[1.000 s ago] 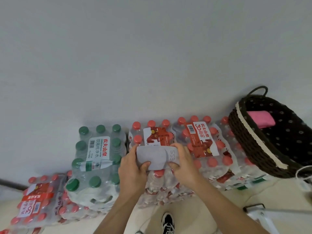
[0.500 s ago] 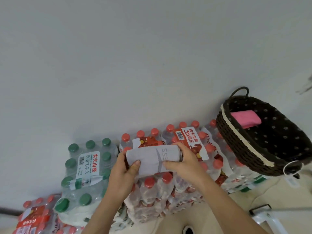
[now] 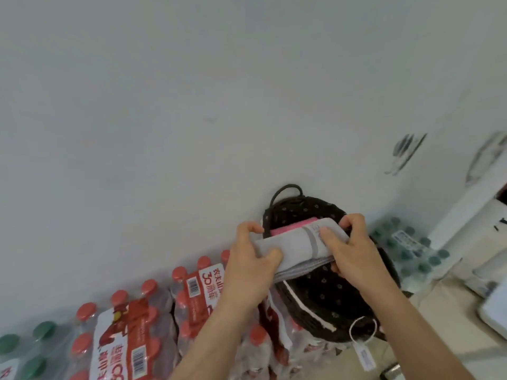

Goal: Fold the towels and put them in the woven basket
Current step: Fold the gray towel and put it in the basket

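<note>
Both hands hold a folded grey towel (image 3: 297,249) level over the open mouth of the dark woven basket (image 3: 321,294), which stands against the pale wall (image 3: 192,105). The left hand (image 3: 252,267) grips the towel's left end, thumb pressed on its top face and fingers curled round its far edge. The right hand (image 3: 354,253) clamps the right end the same way, thumb on top and fingers hooked over the far edge. The towel's stacked edges face the near side and a darker stripe crosses it. Just beyond it, inside the basket, lies a pink towel (image 3: 292,227), mostly hidden. A paper tag (image 3: 363,355) hangs on a white string loop at the basket's near rim. Wrapped packs of red-capped bottles (image 3: 131,338) lie just left of the basket, and a blurred pack of teal-capped bottles (image 3: 411,250) lies to its right
</note>
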Available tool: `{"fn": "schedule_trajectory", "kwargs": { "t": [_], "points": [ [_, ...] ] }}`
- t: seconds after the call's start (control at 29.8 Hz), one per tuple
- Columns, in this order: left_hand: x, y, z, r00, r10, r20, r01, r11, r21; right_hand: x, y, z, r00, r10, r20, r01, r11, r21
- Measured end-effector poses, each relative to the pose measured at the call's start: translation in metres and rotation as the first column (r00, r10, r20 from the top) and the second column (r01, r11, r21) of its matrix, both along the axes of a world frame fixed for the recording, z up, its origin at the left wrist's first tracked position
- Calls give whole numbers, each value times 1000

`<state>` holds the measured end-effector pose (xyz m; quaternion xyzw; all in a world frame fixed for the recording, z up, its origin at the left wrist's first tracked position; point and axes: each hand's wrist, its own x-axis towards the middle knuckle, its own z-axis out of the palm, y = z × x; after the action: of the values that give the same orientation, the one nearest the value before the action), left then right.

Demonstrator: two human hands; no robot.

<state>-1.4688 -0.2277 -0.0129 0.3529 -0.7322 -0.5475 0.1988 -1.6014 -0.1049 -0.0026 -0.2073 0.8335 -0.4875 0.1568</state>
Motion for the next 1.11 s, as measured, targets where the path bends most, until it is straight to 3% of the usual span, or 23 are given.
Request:
{"fn": "schedule_trajectory", "kwargs": {
  "t": [0.13, 0.23, 0.3, 0.44, 0.6, 0.91, 0.94, 1.01, 1.04, 1.11],
  "points": [
    [-57, 17, -12, 933, -92, 347, 208, 927, -313, -58, 11, -26, 996, 67, -55, -49, 958, 283],
    [-84, 25, -17, 847, -104, 521, 371, 818, -439, -86, 7, -38, 987, 104, 122, -140, 931, 336],
    [-97, 30, -23, 782, -107, 615, 466, 755, -461, -97, 4, -41, 963, 108, 247, -191, 920, 341],
    [-111, 35, -36, 673, -108, 732, 574, 700, -425, -109, -2, -49, 940, 186, 285, -303, 839, 451],
    [-114, 34, -39, 609, -77, 789, 627, 655, -420, -116, -12, -58, 919, 267, 289, -389, 734, 558],
    [-116, 35, -41, 493, 66, 867, 729, 512, -454, -114, -14, -72, 877, 481, 5, -304, 545, 782],
    [-119, 34, -41, 519, 81, 851, 730, 476, -491, -112, -14, -71, 859, 510, -53, -257, 517, 816],
    [-121, 33, -44, 655, 58, 753, 664, 432, -611, -108, -15, -68, 812, 555, -178, -147, 491, 859],
    [-122, 32, -47, 701, 18, 712, 635, 438, -637, -106, -16, -65, 789, 569, -230, -103, 492, 864],
    [-122, 33, -58, 711, -86, 698, 631, 516, -579, -102, -15, -61, 737, 597, -317, -68, 532, 844]
  ]
}}
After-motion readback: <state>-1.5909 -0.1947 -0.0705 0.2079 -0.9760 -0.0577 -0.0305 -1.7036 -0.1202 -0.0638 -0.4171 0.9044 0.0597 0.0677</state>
